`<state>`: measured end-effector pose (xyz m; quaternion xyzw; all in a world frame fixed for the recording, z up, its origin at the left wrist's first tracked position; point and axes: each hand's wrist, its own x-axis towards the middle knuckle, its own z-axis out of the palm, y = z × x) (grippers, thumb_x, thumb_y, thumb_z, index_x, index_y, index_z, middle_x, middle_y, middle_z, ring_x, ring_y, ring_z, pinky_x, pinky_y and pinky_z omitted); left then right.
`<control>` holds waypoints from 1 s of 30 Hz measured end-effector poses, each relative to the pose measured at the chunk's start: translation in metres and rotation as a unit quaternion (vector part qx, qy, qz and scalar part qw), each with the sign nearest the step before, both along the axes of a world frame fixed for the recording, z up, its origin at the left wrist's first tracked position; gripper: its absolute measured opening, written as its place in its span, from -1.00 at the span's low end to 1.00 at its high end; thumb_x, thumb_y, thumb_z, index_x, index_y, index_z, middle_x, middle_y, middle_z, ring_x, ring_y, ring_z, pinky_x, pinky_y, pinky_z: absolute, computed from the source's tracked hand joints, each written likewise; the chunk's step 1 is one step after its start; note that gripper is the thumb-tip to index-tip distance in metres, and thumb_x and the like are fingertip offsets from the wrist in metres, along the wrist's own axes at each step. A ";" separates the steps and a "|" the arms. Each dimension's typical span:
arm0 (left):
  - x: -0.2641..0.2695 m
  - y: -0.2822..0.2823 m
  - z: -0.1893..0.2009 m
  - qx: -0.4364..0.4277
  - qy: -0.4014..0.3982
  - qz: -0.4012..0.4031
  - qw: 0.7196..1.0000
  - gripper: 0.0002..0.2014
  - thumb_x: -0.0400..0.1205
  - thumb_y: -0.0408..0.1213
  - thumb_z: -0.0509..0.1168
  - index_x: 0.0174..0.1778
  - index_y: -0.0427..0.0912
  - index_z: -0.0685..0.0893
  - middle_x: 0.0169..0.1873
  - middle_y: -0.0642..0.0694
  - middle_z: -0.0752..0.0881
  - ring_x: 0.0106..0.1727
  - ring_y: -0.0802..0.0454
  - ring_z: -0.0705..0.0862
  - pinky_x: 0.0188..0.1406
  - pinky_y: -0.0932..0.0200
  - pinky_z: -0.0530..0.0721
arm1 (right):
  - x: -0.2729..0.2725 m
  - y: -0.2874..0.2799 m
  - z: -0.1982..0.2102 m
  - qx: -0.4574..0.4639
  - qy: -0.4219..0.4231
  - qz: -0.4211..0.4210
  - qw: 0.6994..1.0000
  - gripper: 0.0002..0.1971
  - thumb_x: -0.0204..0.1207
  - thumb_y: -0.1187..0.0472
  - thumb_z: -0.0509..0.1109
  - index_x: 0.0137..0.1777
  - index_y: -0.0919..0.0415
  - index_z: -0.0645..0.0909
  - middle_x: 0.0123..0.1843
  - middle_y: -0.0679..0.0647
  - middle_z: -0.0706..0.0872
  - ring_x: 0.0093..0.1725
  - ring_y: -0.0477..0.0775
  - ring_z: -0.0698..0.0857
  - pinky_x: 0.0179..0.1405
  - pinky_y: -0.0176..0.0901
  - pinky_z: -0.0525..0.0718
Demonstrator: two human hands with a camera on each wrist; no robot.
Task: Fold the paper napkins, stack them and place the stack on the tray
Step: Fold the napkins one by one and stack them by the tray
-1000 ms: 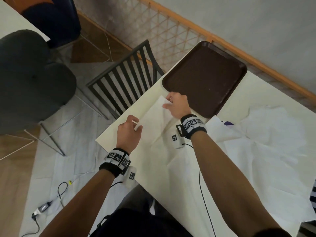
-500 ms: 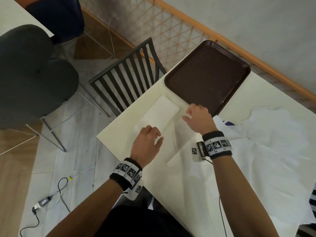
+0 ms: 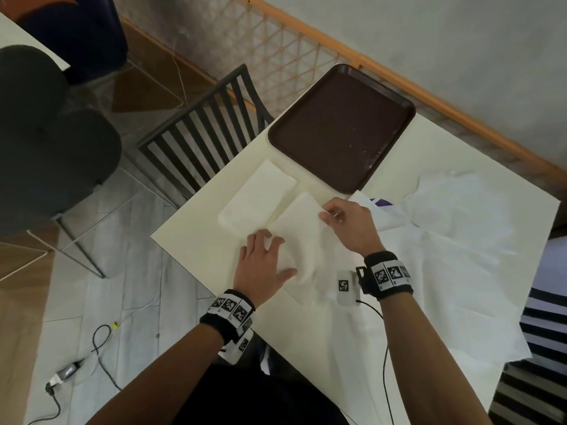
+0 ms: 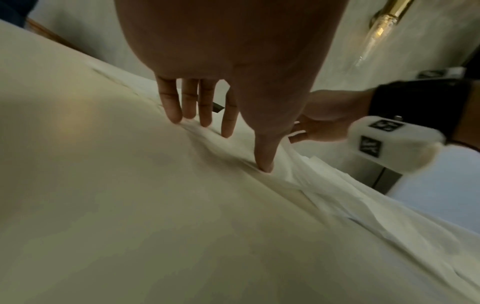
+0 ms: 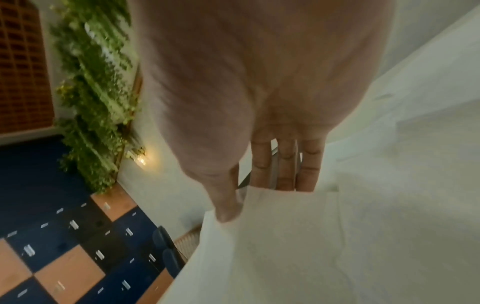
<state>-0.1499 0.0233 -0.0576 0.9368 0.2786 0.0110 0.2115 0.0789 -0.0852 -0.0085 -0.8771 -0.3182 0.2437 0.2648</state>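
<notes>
A folded white napkin [image 3: 256, 199] lies flat near the table's left edge, just short of the brown tray [image 3: 339, 130]. Beside it a second white napkin [image 3: 302, 228] is partly lifted. My left hand [image 3: 265, 262] lies flat on that napkin's near end with straight spread fingers [image 4: 228, 121] pressing the paper. My right hand [image 3: 340, 217] pinches the far edge of the same napkin [image 5: 285, 236] between thumb and fingers and holds it raised off the table. The tray holds nothing.
Several unfolded white napkins [image 3: 445, 240] spread over the right half of the cream table [image 3: 196, 237]. A dark slatted chair [image 3: 202, 139] stands at the table's left edge. A cable [image 3: 385, 348] runs from my right wrist over the table.
The first napkin now lies folded and released. Both hands moved right onto a second napkin; the left presses it flat and the right has lifted its far edge.
</notes>
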 end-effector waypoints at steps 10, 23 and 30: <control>0.042 0.013 0.068 -0.329 -0.111 0.067 0.935 0.13 0.51 0.43 0.51 0.81 0.36 -0.13 0.79 -0.05 0.25 0.74 -0.06 0.30 0.68 -0.12 0.37 | -0.022 -0.061 0.040 0.222 0.182 -0.119 0.950 -0.81 0.85 -0.02 0.41 0.19 0.10 0.65 -0.01 0.21 0.91 -0.02 0.35 0.87 0.21 0.39 0.84; 0.073 -0.015 0.055 -0.640 -0.224 0.150 0.720 -0.22 0.64 -0.25 0.62 0.66 0.39 0.41 0.48 0.00 0.72 0.38 -0.04 0.80 0.30 -0.10 0.83 | -0.037 -0.124 0.039 0.281 0.189 -0.297 0.893 -0.88 0.85 0.04 0.41 0.20 0.06 0.62 -0.20 0.09 0.82 -0.22 0.08 0.69 -0.26 -0.08 0.65; 0.065 -0.016 0.040 -0.482 -0.167 0.107 0.853 -0.78 0.66 -0.10 0.59 0.21 0.02 0.91 0.22 0.13 0.87 0.34 0.17 0.78 0.55 -0.04 0.67 | -0.048 -0.130 0.013 0.228 0.159 -0.262 0.924 -0.53 0.73 -0.01 0.57 0.54 -0.40 0.53 0.08 0.13 0.80 -0.10 0.36 0.75 0.02 0.24 0.79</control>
